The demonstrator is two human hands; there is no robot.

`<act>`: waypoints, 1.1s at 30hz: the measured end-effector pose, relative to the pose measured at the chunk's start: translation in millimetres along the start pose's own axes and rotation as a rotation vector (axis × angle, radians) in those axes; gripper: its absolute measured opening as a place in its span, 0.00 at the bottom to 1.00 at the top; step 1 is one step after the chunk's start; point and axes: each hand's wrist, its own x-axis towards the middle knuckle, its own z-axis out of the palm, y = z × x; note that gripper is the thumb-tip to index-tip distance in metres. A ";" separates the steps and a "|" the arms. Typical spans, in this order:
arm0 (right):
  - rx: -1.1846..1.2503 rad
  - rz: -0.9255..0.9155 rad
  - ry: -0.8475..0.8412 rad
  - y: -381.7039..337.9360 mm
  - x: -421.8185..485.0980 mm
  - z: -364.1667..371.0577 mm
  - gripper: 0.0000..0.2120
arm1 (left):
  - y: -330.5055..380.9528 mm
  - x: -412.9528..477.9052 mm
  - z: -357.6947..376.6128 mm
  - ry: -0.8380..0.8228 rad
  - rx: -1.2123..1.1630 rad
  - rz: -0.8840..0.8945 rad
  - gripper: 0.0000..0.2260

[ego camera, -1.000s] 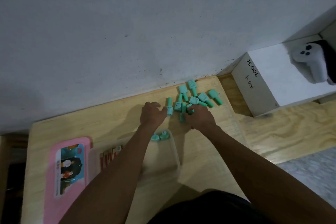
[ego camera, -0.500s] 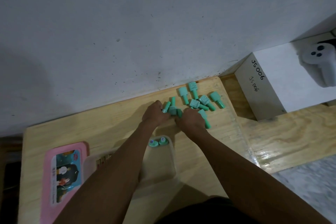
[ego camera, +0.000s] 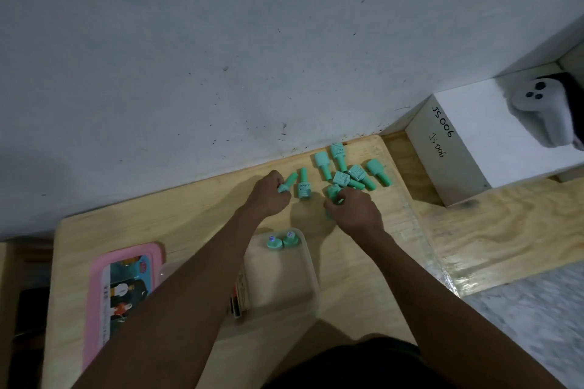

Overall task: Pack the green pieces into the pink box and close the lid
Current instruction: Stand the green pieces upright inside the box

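While left hand (ego camera: 268,196) grips bottle-shaped mint-green piece (ego camera: 288,182), right hand (ego camera: 354,210) clutches another.

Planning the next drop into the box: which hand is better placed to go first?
Probably the left hand: it already grips a green piece and sits nearer the open box.

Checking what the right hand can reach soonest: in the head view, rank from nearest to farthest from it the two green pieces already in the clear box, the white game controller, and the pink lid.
1. Two green pieces in the clear plastic box, just left and toward the person from the right hand.
2. Pink lid, far left on the wooden table.
3. White game controller, upper right on the white box.
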 end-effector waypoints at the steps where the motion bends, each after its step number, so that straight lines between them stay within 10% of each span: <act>1: 0.060 -0.017 0.026 1.4 -5.2 -4.1 0.14 | -1.6 -3.3 -4.5 0.006 -0.070 0.017 0.09; 15: 0.205 -0.325 -0.069 -15.4 -101.2 -10.4 0.09 | -13.5 -126.1 -33.8 0.171 -0.886 0.018 0.09; 21: -0.331 -0.382 0.031 -20.0 -100.3 25.4 0.15 | -44.5 -160.8 -9.9 0.233 -0.663 0.084 0.09; 33: -0.531 -0.506 0.107 -17.2 -87.1 45.1 0.14 | -72.6 -159.9 30.6 0.261 -0.197 0.118 0.15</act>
